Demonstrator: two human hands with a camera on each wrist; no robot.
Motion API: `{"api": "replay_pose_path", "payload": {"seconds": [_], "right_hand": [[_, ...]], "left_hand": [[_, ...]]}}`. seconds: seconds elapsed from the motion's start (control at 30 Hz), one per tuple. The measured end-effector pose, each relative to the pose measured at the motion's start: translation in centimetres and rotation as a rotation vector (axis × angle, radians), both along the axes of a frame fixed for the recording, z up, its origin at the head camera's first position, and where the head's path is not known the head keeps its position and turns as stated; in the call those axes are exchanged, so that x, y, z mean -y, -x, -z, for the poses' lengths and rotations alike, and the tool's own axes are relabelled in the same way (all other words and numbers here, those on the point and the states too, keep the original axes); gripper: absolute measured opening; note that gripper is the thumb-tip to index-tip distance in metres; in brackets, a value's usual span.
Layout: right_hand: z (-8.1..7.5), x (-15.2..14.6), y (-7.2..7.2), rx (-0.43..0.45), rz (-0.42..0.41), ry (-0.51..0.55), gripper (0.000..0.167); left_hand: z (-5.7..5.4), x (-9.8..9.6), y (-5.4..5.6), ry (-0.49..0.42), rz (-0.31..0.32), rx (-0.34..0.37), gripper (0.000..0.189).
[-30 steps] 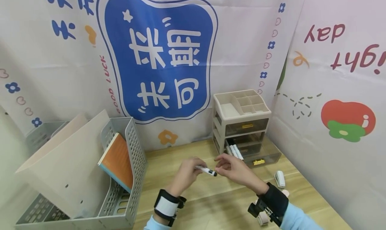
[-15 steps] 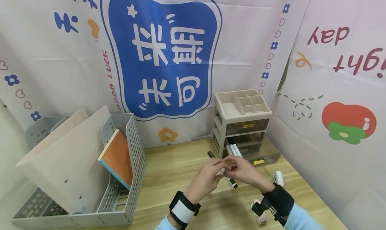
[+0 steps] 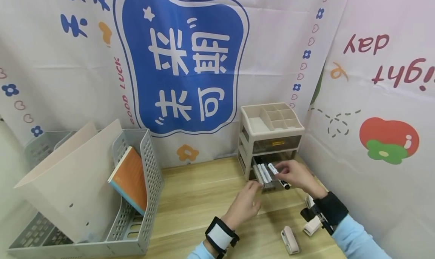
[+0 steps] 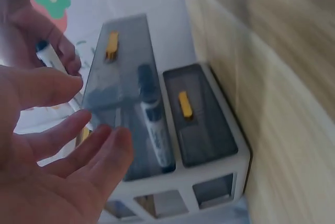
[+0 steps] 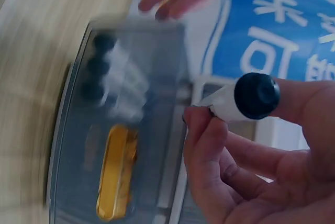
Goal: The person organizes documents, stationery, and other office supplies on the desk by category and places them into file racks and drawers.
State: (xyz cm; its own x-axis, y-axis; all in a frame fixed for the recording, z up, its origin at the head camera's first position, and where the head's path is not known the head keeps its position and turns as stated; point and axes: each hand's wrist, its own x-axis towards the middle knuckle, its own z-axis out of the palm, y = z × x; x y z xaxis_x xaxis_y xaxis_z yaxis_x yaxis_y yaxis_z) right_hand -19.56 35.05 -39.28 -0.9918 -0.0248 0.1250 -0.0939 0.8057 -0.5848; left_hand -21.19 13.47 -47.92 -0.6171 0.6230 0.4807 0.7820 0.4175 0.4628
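Observation:
A white marker [image 3: 273,170] with a black cap slants over the pulled-out drawer [image 3: 270,188] of the small cream drawer unit [image 3: 251,147]. My right hand [image 3: 300,176] pinches it between thumb and fingers; in the right wrist view the marker's black end [image 5: 256,96] points toward the camera. Several similar markers [image 3: 263,172] lie side by side in the drawer, seen blurred through its clear front in the right wrist view. Left of the drawer's front corner is my left hand [image 3: 242,204]. Its fingers [image 4: 102,150] are loosely bent, with nothing between them.
Pale staplers [image 3: 289,240] lie on the wooden desk [image 3: 197,202] near my right wrist. At left stands a grey file rack [image 3: 154,168] with large cream folders [image 3: 78,183] and an orange book [image 3: 130,179]. A printed cloth [image 3: 272,55] hangs behind.
A second ago my left hand held the marker; the hands met around it, and it passed to my right hand. My right hand has carried it right, over the drawer.

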Motion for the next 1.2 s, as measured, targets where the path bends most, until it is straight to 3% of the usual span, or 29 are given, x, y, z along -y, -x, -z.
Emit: {"api": "replay_pose_path", "payload": {"seconds": [0.3,0.43,0.53,0.6,0.63,0.7,0.77,0.83,0.87,0.97,1.07,1.2], "right_hand": [[1.9,-2.1,3.7,0.007,0.064,-0.144,0.030],[3.2,-2.5,4.5,0.062,0.089,-0.188,0.030],[4.0,-2.8,4.7,0.064,0.101,-0.242,0.022],[4.1,-3.0,4.9,0.051,0.098,-0.259,0.011],[4.1,-3.1,5.1,0.046,0.087,-0.263,0.019],[3.7,-3.5,5.4,0.006,0.073,-0.273,0.023],[3.4,-3.7,5.3,-0.089,0.080,-0.256,0.018],[3.3,-3.9,4.5,-0.218,0.135,-0.204,0.008],[3.3,-3.9,3.7,-0.288,0.178,-0.167,0.014],[3.8,-3.7,0.5,-0.423,0.301,0.003,0.014],[4.8,-3.2,-2.8,-0.375,0.382,0.213,0.010],[6.7,-2.1,-5.0,-0.140,0.406,0.613,0.026]], "left_hand": [[0.1,-1.6,-0.5,0.021,0.042,-0.001,0.043],[0.2,-2.0,-0.6,0.034,0.072,-0.011,0.042],[-0.4,-2.2,-0.4,0.036,0.079,-0.024,0.041],[-1.5,-2.5,0.2,0.015,0.080,-0.040,0.039],[-2.4,-2.6,0.7,0.005,0.082,-0.052,0.038],[-4.8,-2.9,1.8,-0.007,0.068,-0.079,0.037],[-7.4,-3.2,3.1,-0.004,0.047,-0.121,0.034],[-10.0,-3.4,4.4,0.040,0.019,-0.158,0.034],[-11.0,-3.5,5.2,0.072,-0.002,-0.175,0.035],[-13.0,-3.7,7.9,0.202,-0.064,-0.265,0.040],[-13.6,-3.7,10.8,0.333,-0.147,-0.338,0.042],[-13.2,-3.5,13.1,0.397,-0.183,-0.360,0.033]]}}
